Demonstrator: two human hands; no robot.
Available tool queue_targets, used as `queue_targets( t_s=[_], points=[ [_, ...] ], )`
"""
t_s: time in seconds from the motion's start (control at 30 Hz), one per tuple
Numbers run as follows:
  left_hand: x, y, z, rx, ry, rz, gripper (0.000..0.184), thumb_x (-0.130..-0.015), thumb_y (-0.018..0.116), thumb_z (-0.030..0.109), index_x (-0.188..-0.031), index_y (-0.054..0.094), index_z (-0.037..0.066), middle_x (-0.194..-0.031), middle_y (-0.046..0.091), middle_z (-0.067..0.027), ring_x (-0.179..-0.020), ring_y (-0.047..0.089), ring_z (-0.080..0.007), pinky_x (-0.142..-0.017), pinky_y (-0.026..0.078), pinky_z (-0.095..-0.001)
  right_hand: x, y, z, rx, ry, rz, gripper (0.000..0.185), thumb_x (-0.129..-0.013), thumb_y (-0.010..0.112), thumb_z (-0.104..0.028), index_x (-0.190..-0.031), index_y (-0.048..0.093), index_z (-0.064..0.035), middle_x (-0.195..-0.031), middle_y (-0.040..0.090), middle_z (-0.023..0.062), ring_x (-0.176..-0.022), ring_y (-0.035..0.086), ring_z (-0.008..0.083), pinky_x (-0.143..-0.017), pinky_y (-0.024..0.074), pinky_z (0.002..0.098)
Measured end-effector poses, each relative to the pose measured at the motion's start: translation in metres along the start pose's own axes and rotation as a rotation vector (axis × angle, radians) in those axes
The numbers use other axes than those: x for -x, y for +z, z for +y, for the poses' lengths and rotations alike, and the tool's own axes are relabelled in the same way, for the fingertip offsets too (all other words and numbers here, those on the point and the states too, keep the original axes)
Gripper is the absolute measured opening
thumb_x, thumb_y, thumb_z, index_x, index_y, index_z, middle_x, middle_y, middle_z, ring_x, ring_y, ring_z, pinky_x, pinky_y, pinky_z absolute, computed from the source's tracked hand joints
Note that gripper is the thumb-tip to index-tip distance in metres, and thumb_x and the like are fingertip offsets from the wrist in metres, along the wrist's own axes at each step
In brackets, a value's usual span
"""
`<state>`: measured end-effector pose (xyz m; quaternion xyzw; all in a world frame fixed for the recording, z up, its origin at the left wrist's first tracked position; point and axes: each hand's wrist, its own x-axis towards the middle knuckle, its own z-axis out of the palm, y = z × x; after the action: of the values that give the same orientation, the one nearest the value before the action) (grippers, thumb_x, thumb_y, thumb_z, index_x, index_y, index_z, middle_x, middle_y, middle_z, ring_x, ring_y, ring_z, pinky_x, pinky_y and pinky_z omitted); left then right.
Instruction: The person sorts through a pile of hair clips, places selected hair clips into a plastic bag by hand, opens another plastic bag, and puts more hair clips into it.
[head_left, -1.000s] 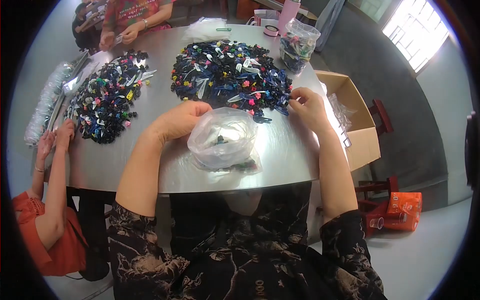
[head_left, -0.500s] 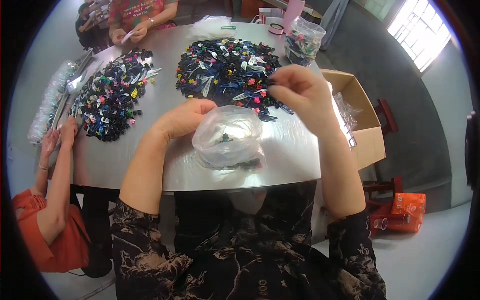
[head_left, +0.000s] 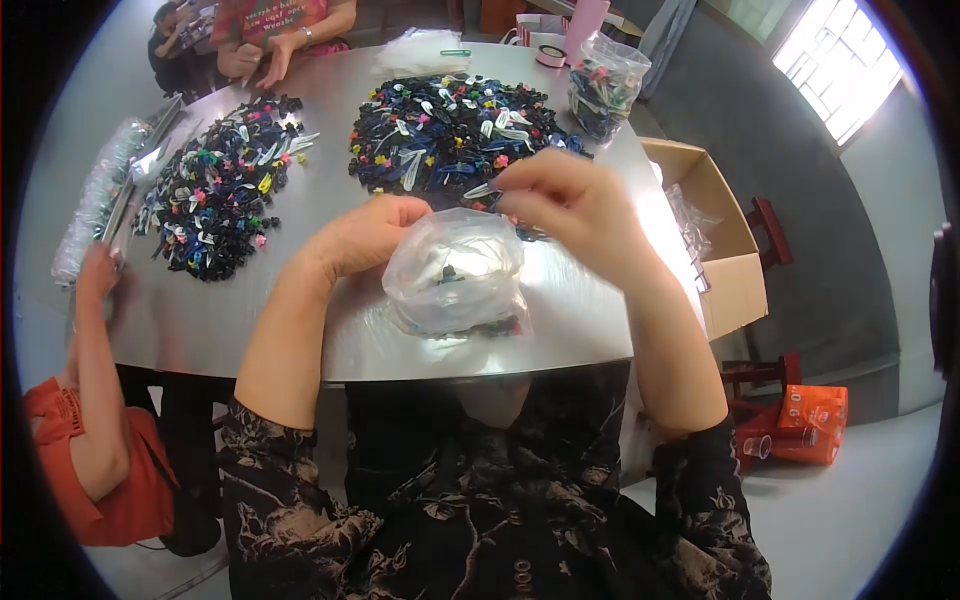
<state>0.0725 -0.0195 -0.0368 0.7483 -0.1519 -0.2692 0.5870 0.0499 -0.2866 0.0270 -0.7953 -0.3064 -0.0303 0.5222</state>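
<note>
pink bottle (head_left: 586, 28) | open cardboard box (head_left: 735, 290) | orange bag (head_left: 818, 408), lower right | bright window (head_left: 832, 75)

The clips (head_left: 455, 135) were mostly black and navy, flecked with white, pink and yellow. The worktop (head_left: 575, 310) was silvery, the sleeves (head_left: 280, 480) black with tan branches.

Forearms (head_left: 283, 345) extended forward, left grip (head_left: 362, 238) bent inward at wrist (head_left: 318, 262), right grip (head_left: 580, 208) half-curled and angled left, fingertips (head_left: 512, 178) blurred

Desk (head_left: 578, 315): smooth metal, glossy. Open bag (head_left: 430, 296): thin translucent plastic, crinkled, faint sheen. Carton (head_left: 736, 288): matt cardboard.
</note>
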Motion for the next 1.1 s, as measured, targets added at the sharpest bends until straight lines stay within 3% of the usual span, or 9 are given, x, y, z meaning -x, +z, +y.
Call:
queue_targets(
  t_s=[0.13, 0.27, 0.4, 0.47, 0.6, 0.7, 0.8, 0.97, 1.1],
  points=[
    [0.001, -0.001, 0.000, -0.009, -0.045, 0.012, 0.017, -0.091, 0.073, 0.019, -0.100, 0.069, 0.006, -0.090, 0.065, 0.0048, -0.078, 0.058, -0.0039, -0.069, 0.049, -0.0225, -0.018, -0.059, 0.068, 0.191, 0.134, 0.350, 0.017, -0.093, 0.069, -0.012, -0.103, 0.071, 0.0015, -0.085, 0.068, -0.0002, -0.075, 0.059, 0.0053, -0.068, 0.0480, 0.0221],
    [0.000, -0.002, -0.002, -0.040, -0.109, 0.036, 0.016, -0.090, 0.074, 0.018, -0.099, 0.069, 0.006, -0.089, 0.065, 0.0049, -0.077, 0.058, -0.0041, -0.068, 0.049, -0.0225, -0.017, -0.097, 0.146, 0.528, 0.231, 0.378, 0.021, -0.092, 0.065, -0.012, -0.109, 0.071, -0.0008, -0.086, 0.072, 0.0083, -0.079, 0.065, 0.0167, -0.075, 0.0516, 0.0303],
    [0.000, -0.001, -0.003, -0.023, -0.097, 0.027, 0.016, -0.090, 0.074, 0.017, -0.099, 0.069, 0.006, -0.089, 0.065, 0.0051, -0.077, 0.058, -0.0041, -0.068, 0.049, -0.0225, -0.022, -0.088, 0.163, 0.583, 0.236, 0.319, 0.022, -0.091, 0.063, -0.009, -0.111, 0.071, -0.0047, -0.093, 0.072, 0.0105, -0.085, 0.067, 0.0237, -0.080, 0.0527, 0.0353],
    [-0.003, -0.002, -0.008, 0.016, -0.011, 0.015, 0.023, -0.087, 0.074, 0.025, -0.100, 0.069, 0.007, -0.085, 0.066, 0.0034, -0.071, 0.057, -0.0041, -0.059, 0.046, -0.0215, -0.027, -0.085, 0.172, 0.648, 0.146, 0.233, 0.023, -0.089, 0.063, -0.006, -0.110, 0.072, -0.0071, -0.099, 0.071, 0.0101, -0.089, 0.068, 0.0251, -0.083, 0.0529, 0.0369],
    [-0.002, -0.003, -0.006, -0.012, -0.040, 0.027, 0.022, -0.087, 0.074, 0.025, -0.100, 0.069, 0.007, -0.086, 0.066, 0.0033, -0.072, 0.057, -0.0041, -0.060, 0.046, -0.0218, -0.027, -0.086, 0.161, 0.688, 0.186, 0.135, 0.024, -0.087, 0.064, -0.002, -0.110, 0.071, -0.0049, -0.104, 0.070, 0.0118, -0.092, 0.067, 0.0251, -0.084, 0.0525, 0.0362],
    [-0.001, -0.003, -0.002, -0.041, -0.089, 0.023, 0.017, -0.090, 0.074, 0.017, -0.101, 0.069, 0.005, -0.090, 0.065, 0.0049, -0.078, 0.058, -0.0042, -0.070, 0.049, -0.0226, -0.012, -0.088, 0.146, 0.697, 0.192, 0.050, 0.022, -0.087, 0.066, -0.001, -0.108, 0.070, -0.0017, -0.098, 0.071, 0.0111, -0.088, 0.067, 0.0211, -0.079, 0.0534, 0.0336],
    [-0.002, -0.003, -0.004, -0.013, -0.071, 0.013, 0.018, -0.089, 0.074, 0.017, -0.102, 0.069, 0.005, -0.090, 0.066, 0.0047, -0.078, 0.058, -0.0044, -0.070, 0.049, -0.0227, 0.002, -0.092, 0.138, 0.371, 0.383, 0.018, 0.018, -0.088, 0.068, -0.004, -0.105, 0.069, 0.0016, -0.091, 0.070, 0.0071, -0.081, 0.065, 0.0151, -0.074, 0.0536, 0.0298],
    [0.002, 0.003, 0.002, -0.013, -0.038, 0.030, 0.022, -0.088, 0.075, 0.024, -0.099, 0.069, 0.006, -0.087, 0.067, 0.0035, -0.075, 0.058, -0.0041, -0.065, 0.048, -0.0217, 0.020, -0.094, 0.124, 0.110, 0.412, 0.161, 0.015, -0.090, 0.069, -0.006, -0.102, 0.068, 0.0028, -0.089, 0.069, 0.0023, -0.075, 0.062, 0.0098, -0.069, 0.0521, 0.0258],
    [0.000, 0.001, -0.001, 0.018, -0.038, 0.030, 0.021, -0.088, 0.075, 0.022, -0.099, 0.069, 0.006, -0.089, 0.067, 0.0033, -0.076, 0.059, -0.0048, -0.067, 0.049, -0.0219, 0.032, -0.099, 0.140, 0.185, 0.420, 0.283, 0.016, -0.089, 0.070, -0.008, -0.101, 0.068, 0.0030, -0.089, 0.068, 0.0025, -0.076, 0.062, 0.0094, -0.068, 0.0518, 0.0248]
  ],
)
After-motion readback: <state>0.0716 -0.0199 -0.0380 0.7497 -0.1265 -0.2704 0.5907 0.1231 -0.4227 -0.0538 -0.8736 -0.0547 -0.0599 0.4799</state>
